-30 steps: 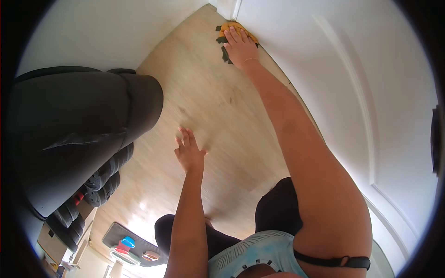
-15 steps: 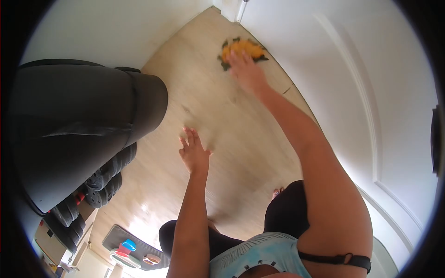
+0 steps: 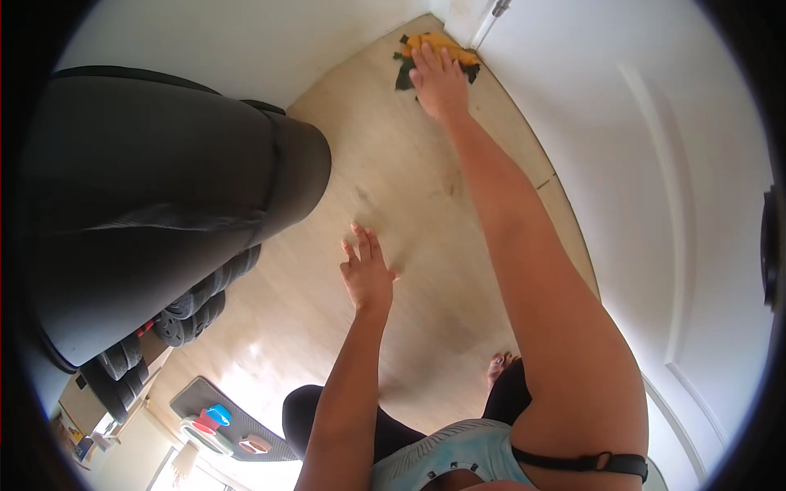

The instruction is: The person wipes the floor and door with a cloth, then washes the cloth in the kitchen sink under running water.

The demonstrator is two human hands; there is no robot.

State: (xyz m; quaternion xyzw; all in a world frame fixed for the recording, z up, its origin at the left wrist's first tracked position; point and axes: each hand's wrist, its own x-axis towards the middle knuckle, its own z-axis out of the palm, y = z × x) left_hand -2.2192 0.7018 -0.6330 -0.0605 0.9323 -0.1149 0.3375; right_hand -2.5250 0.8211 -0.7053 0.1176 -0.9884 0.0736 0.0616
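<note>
My right hand (image 3: pixel 442 82) lies spread on an orange and dark green cloth (image 3: pixel 438 42) on the wooden floor, close to the corner by the white door (image 3: pixel 606 123). The cloth is crumpled under and around the fingertips. My left hand (image 3: pixel 368 270) rests on the floor (image 3: pixel 426 237) with its fingers apart and holds nothing. It is nearer to my knees, to the right of a large black rolled mat.
The black rolled mat (image 3: pixel 180 164) fills the left side. Dark dumbbell weights (image 3: pixel 192 315) sit below it. A grey mat (image 3: pixel 237 425) at the lower left bears a blue bowl (image 3: pixel 219 415) and other items. A white wall (image 3: pixel 229 49) stands ahead.
My right hand and the cloth first came back from the door's edge, then went forward again toward the corner. My left hand stays on the floor while the view has shifted.
</note>
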